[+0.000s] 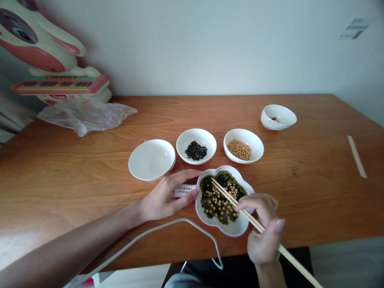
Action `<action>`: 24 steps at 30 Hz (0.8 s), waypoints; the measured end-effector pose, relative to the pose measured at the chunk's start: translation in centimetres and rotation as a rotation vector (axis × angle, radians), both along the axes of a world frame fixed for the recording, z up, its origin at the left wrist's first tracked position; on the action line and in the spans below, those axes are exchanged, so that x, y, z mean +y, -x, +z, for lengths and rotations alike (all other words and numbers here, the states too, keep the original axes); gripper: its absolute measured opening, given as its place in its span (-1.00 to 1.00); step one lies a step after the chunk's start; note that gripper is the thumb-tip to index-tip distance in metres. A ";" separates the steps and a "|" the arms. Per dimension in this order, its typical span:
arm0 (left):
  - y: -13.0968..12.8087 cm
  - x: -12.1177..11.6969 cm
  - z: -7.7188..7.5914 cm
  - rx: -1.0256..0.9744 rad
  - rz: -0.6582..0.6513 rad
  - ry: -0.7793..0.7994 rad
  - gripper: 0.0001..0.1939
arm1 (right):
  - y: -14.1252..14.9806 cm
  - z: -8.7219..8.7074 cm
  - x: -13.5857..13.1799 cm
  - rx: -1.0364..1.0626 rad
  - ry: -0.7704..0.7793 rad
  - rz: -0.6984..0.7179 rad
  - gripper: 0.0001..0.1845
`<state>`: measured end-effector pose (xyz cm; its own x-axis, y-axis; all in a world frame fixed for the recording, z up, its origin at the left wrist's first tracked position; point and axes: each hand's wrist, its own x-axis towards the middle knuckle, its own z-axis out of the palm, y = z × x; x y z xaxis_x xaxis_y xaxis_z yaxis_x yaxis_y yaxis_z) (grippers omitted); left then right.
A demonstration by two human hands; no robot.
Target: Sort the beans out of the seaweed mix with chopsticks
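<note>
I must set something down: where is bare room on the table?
Right, between the tan bean bowl and white strip; left, between the plastic bag and left forearm. Crowded: around the flower dish, with left hand, right hand, chopsticks.

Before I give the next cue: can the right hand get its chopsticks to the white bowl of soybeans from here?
Most likely yes: the right hand holds the chopsticks over the flower-shaped dish, the white bowl of soybeans sits just beyond that dish, and nothing visible blocks the way.
</note>
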<state>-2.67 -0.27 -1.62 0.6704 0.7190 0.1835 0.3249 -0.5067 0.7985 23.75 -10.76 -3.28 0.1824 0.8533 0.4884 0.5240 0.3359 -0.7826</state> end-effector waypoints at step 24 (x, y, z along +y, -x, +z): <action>-0.3 0.1 0.4 -0.007 -0.016 0.004 -0.48 | 0.0 1.0 0.4 -0.114 0.009 -0.006 -0.72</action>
